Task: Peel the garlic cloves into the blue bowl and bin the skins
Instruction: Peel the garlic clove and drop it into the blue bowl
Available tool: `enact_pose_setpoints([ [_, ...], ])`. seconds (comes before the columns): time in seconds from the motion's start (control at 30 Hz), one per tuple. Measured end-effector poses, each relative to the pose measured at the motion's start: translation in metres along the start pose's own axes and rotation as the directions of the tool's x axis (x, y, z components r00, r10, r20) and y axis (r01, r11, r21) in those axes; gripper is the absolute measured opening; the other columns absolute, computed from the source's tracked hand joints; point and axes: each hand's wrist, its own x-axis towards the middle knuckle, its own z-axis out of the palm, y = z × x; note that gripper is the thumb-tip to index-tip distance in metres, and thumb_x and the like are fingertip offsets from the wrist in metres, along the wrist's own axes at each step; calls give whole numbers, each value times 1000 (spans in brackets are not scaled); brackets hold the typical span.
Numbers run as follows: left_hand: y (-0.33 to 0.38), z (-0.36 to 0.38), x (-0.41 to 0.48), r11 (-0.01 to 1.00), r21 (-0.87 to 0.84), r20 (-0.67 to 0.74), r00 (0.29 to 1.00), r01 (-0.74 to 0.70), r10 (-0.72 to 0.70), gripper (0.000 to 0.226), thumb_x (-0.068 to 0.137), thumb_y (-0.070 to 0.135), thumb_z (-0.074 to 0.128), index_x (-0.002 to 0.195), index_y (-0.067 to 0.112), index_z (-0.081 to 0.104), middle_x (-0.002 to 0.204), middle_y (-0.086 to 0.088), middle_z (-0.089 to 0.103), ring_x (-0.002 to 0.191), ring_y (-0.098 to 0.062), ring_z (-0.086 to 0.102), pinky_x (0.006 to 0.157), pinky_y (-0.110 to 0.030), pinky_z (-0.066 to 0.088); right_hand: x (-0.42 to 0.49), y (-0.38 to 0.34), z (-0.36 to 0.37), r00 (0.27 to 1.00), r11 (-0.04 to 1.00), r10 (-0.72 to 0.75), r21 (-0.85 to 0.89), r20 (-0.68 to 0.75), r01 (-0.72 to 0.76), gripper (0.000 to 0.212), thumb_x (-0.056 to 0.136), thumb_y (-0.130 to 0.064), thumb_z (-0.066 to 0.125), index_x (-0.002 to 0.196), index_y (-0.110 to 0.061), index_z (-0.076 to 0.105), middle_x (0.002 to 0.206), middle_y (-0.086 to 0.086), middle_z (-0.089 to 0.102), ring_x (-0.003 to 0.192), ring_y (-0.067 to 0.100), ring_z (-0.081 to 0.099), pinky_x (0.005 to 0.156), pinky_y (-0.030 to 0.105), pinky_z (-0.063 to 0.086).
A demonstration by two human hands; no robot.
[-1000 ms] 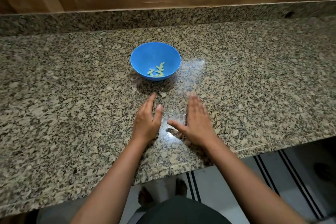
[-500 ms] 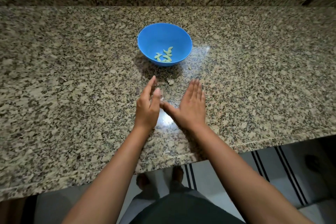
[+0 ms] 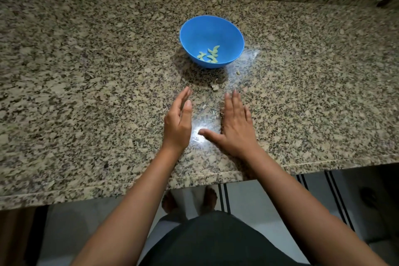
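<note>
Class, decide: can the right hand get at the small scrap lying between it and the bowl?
Probably yes. The right hand lies open on the counter; the scrap sits just beyond its fingertips, nothing between them, and the bowl stands farther back.

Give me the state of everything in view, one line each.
blue bowl: upright on the counter, holding cloves.
garlic cloves: peeled, lying at the bowl's bottom.
skin scraps: loose on the counter near the bowl, not binned.
left hand: open, on edge, fingers straight, holding nothing.
right hand: open, palm down, fingers straight, holding nothing.
</note>
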Motion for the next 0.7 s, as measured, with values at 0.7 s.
enact_pose_setpoints([
  [0.7,9,50,12,942,333,25,999,-49,43,64,91,44,24,143,9,35,146,-11,40,134,-22,37,104,-25,27,-36,47,6,944,945,291,198,-154,-259,109,70,-83,23,136,-19,-36,147,0,-38,138,13,-31,112,34,-17],
])
